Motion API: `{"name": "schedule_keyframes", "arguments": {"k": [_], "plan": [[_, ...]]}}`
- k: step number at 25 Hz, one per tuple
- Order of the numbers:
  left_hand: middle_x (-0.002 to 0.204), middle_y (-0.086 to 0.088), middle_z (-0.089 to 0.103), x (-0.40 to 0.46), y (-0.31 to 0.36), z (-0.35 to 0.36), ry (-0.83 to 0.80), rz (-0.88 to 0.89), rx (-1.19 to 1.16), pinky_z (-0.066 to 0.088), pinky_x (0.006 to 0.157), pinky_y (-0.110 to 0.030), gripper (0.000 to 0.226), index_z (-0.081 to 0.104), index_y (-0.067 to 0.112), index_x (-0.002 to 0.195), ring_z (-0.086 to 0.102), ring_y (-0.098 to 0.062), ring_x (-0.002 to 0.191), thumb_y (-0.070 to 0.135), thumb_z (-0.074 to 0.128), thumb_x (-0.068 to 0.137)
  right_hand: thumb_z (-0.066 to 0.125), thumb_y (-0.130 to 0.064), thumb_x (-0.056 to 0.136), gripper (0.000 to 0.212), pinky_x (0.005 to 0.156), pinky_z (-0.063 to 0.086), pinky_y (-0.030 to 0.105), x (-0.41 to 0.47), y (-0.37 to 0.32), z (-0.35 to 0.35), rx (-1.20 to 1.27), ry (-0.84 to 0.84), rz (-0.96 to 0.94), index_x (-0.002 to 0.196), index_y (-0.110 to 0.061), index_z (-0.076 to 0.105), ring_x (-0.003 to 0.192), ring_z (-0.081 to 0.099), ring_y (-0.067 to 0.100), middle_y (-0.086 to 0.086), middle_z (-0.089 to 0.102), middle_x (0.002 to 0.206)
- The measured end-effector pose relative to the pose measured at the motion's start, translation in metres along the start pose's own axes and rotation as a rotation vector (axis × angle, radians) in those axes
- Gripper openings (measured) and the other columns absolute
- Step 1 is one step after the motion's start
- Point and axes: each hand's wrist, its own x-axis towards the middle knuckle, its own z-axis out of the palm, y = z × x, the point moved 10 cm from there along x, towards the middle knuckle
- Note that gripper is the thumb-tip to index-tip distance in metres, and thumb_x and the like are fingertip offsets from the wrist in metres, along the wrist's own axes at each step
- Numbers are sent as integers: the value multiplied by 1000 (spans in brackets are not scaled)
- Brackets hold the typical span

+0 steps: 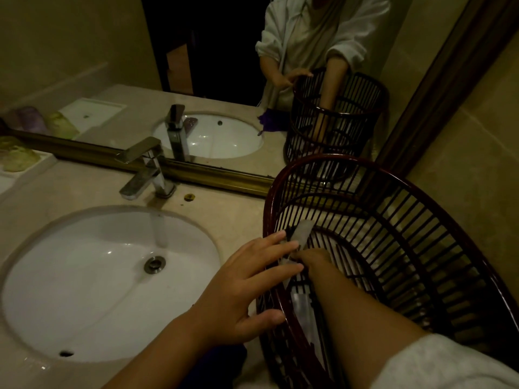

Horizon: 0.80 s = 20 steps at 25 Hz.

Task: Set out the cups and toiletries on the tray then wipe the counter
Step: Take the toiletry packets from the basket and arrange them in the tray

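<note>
**Both hands at the slatted basket beside the basin**

I'm at the beige stone worktop (84, 186), and my left hand (247, 279) is spread wide open, fingers flat against the outside of the dark red slatted basket (393, 248), thumb hooked near its rim. It grips nothing; it just steadies the basket. The basket stands on the worktop just right of the white oval basin (84, 276), hard up against the tiled wall (463, 136) on its far side.

My right hand (311, 255) is down inside the basket, the forearm passing over the rim, white sleeve (435, 363) pushed back near the elbow. The fingertips meet a pale, flat little packet (302, 230) that sticks up against the slats. Whether I'm pinching it or only touching it, I cannot tell: the bars hide the fingers. More pale wrapping (302, 304) shows low in the basket, under my forearm.

Water is running from the chrome tap (146, 169) into the basin, straight down near the drain (154, 263). Far left, a white tray (25, 169) sits on the worktop with greenish wrapped items (16, 160) on it. Something dark blue (219, 363) lies at the front edge, below my left wrist. The mirror (196, 66) behind the tap repeats the basket and both arms.
</note>
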Motion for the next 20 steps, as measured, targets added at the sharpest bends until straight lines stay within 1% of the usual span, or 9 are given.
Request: {"name": "schedule_keyframes", "arguments": {"k": [1,3,5,7,10,12,15,18,20], "plan": [[148,8,32,0,0,0,-2,-1,-2,26,113,-34,57,46,23,130,23,-17,142,59,25,91,64,-9,82,44,65,58,34,-1,1,0,35,1,-10,120,8,50,89,64,33,23,63,111],[148,9,32,0,1,-1,-9,-6,-12,25,113,-32,57,46,23,131,23,-17,142,58,26,91,63,-11,83,45,74,53,37,-8,3,-4,-14,-5,43,122,7,50,105,60,34,23,60,117],[149,9,32,0,2,-2,-12,-23,-51,22,114,-31,57,46,23,132,22,-17,143,57,28,91,62,-6,83,38,68,52,34,-18,-12,-15,40,-32,25,119,4,52,90,62,28,18,63,99],[151,9,31,0,1,-3,-20,-56,-97,21,115,-36,56,44,24,134,20,-17,143,56,32,90,59,1,84,25,51,55,29,-36,-39,-35,98,-44,-47,108,-1,57,70,60,20,12,61,79],[152,7,31,-1,1,-5,-44,-88,-124,21,115,-49,56,41,25,137,19,-17,143,52,39,88,59,4,83,13,39,54,23,-78,-73,-63,51,-110,-137,87,-8,61,69,63,18,11,64,78],[151,10,34,-1,2,-8,-50,-122,-193,21,116,-42,56,41,25,137,22,-13,142,48,47,86,60,5,81,15,44,54,21,-113,-90,-74,-18,-177,-199,83,-10,63,72,65,18,10,66,82],[139,23,46,3,-8,-22,58,-345,-359,33,104,-16,53,47,37,130,38,1,131,51,53,79,65,5,71,23,52,56,22,-170,-108,-69,-32,-368,-373,84,-14,69,73,71,17,6,72,81],[122,14,62,8,-22,-36,229,-614,-510,47,91,-24,60,56,39,118,56,-2,113,66,60,65,67,-1,62,30,60,59,24,-230,-133,-47,85,-564,-566,91,-13,69,78,72,18,5,75,84],[110,6,69,18,-19,-39,222,-661,-647,52,87,-30,58,62,31,114,63,-7,104,62,60,66,68,-4,63,36,63,58,25,-259,-147,-32,87,-605,-684,98,-12,66,83,71,19,3,73,88]]}}
